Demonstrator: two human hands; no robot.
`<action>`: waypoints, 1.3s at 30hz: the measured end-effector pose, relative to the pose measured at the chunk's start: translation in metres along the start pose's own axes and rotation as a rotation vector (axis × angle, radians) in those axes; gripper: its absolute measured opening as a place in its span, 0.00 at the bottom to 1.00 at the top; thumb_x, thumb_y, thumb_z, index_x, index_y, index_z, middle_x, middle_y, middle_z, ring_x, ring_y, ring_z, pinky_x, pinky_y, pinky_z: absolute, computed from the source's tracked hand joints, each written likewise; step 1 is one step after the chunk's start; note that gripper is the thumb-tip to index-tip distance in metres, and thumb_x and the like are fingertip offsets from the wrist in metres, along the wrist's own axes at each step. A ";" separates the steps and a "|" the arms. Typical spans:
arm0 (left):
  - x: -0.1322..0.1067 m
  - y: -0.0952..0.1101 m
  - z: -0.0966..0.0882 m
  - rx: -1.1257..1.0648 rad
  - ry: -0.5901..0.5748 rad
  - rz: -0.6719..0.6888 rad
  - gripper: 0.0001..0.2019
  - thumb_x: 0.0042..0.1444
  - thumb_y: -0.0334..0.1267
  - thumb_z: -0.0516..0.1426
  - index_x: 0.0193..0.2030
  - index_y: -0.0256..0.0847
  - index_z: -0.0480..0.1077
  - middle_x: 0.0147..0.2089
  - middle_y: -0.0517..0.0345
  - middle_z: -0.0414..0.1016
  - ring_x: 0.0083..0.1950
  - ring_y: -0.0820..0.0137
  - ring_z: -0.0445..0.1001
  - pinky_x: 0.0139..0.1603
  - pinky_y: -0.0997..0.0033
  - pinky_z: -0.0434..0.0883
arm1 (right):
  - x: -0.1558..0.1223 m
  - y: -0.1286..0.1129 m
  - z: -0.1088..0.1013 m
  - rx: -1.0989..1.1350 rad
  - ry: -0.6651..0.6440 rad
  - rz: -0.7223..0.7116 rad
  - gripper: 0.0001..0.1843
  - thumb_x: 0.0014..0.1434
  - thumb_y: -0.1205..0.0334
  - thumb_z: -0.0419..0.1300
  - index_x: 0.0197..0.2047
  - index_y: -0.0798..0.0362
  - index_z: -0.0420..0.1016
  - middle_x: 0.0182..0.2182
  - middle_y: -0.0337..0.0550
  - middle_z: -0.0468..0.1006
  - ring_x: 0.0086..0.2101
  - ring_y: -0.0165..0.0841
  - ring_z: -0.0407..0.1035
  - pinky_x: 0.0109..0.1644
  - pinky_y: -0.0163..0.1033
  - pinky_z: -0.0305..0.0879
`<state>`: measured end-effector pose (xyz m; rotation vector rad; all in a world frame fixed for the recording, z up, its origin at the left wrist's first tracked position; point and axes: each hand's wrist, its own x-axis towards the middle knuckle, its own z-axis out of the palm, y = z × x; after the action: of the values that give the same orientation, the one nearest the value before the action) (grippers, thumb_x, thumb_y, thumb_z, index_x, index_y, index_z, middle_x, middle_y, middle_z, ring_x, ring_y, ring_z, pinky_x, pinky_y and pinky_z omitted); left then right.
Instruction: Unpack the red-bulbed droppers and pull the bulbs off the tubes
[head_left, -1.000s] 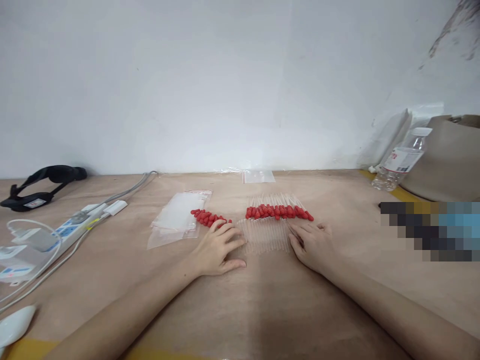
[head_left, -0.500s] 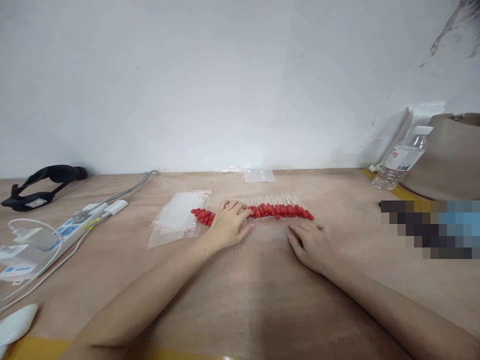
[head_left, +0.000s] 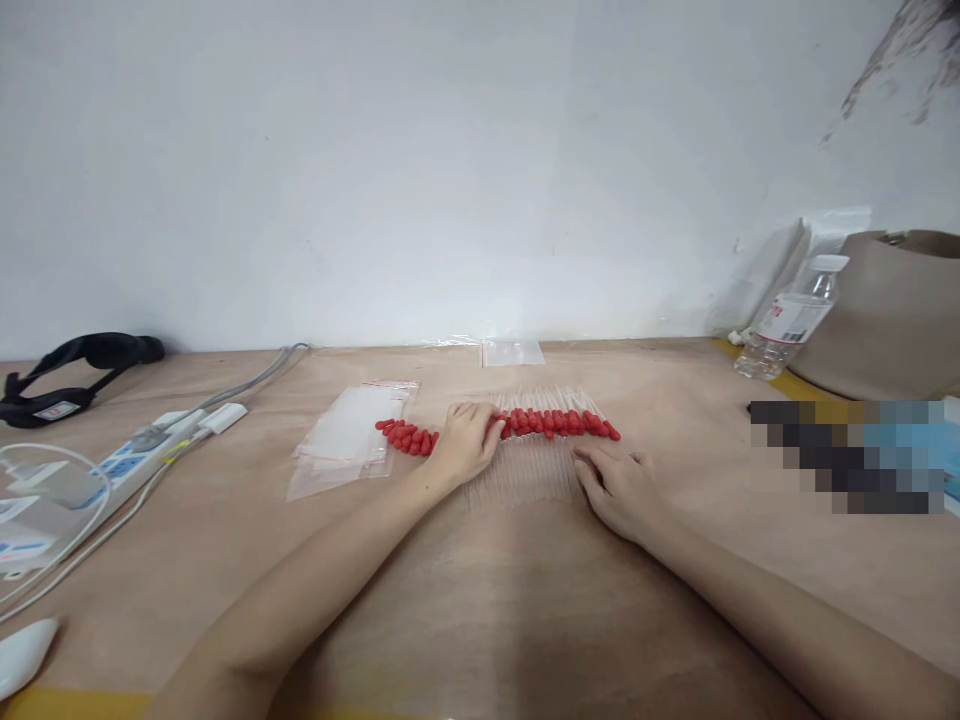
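A row of slim clear droppers (head_left: 525, 470) lies side by side on the table, their red rubber bulbs (head_left: 559, 423) lined up across the middle. My left hand (head_left: 466, 440) is over the left part of this row, thumb and fingertips closed at one red bulb; the fingers hide part of it. More red bulbs (head_left: 409, 437) lie left of that hand, partly against a stack of clear zip bags (head_left: 345, 430). Beside the right edge of the droppers, my right hand (head_left: 619, 485) rests on the table with its fingers loosely bent and thumb apart, gripping nothing.
A power strip (head_left: 135, 455) with cables and a black strap-like item (head_left: 82, 375) are at left. One zip bag (head_left: 512, 352) lies near the wall. A plastic bottle (head_left: 791, 320) leans against a beige bin (head_left: 885, 310) at right. A white object (head_left: 26, 655) sits front left.
My left hand has drawn its spread fingers and thumb together at the red bulbs, uncovering some bulbs to its left. My right hand stays in place. The view has shifted slightly.
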<state>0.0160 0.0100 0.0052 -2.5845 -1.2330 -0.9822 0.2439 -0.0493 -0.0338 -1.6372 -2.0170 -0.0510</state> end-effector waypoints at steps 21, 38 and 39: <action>-0.071 0.022 -0.025 -0.424 0.125 0.328 0.11 0.52 0.22 0.50 0.38 0.40 0.63 0.37 0.56 0.76 0.38 0.74 0.74 0.54 0.58 0.63 | -0.004 -0.026 -0.017 0.128 0.024 -0.663 0.15 0.58 0.54 0.52 0.47 0.48 0.70 0.32 0.39 0.76 0.38 0.32 0.65 0.53 0.49 0.45; -0.061 0.039 -0.021 -0.123 -0.105 0.186 0.06 0.57 0.38 0.52 0.38 0.42 0.68 0.36 0.59 0.74 0.43 0.69 0.67 0.57 0.57 0.50 | -0.011 -0.042 -0.002 0.096 0.128 -0.627 0.10 0.59 0.63 0.51 0.37 0.51 0.73 0.24 0.37 0.70 0.29 0.28 0.60 0.44 0.41 0.47; -0.061 0.040 -0.020 -0.115 -0.102 0.191 0.06 0.57 0.37 0.51 0.36 0.42 0.68 0.34 0.60 0.73 0.42 0.70 0.67 0.57 0.57 0.50 | -0.011 -0.043 -0.001 0.100 0.131 -0.632 0.10 0.60 0.62 0.50 0.36 0.51 0.73 0.23 0.37 0.70 0.29 0.28 0.60 0.43 0.41 0.47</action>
<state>0.0067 -0.0638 -0.0094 -2.8096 -0.9530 -0.9197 0.2060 -0.0710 -0.0244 -0.8601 -2.3069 -0.2721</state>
